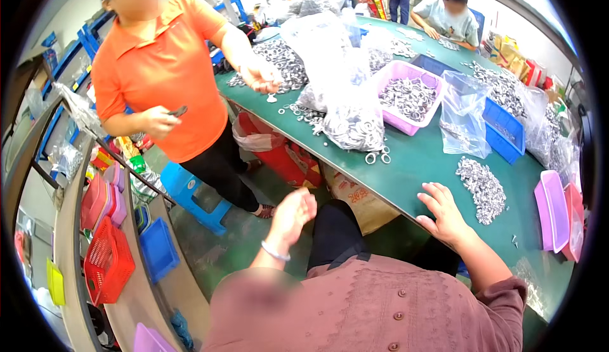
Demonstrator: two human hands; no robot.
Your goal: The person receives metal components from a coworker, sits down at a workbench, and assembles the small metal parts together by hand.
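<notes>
With twelve o'clock straight ahead, we are holding our left hand [293, 217] at eleven, off the table and over the floor, its fingers loosely extended and gripping nothing that we can see. We are reaching our right hand [444, 214] toward one o'clock, at the near edge of the green table [422, 174], fingers spread and thumb out, nothing visible in its grasp; whether it is touching the top, we cannot tell. Just past it, nearer two, a pile of small silver parts [482, 190] is lying loose. Around half past two, a purple tray [550, 212] is sitting tilted beside a pink tray [575, 222], showing us its smooth inside. At twelve, a bulging clear bag [356, 129] is holding many grey rings, with loose rings [371, 158] lying just beside it. At one, a flatter clear bag [466, 108] is holding some small parts, just beside a blue tray [505, 130]. Farther, toward half past twelve, a pink tub [401, 122] is carrying heaped grey metal pieces [407, 97]. Around half past ten, a co-worker in orange [165, 66] is standing across from us.
</notes>
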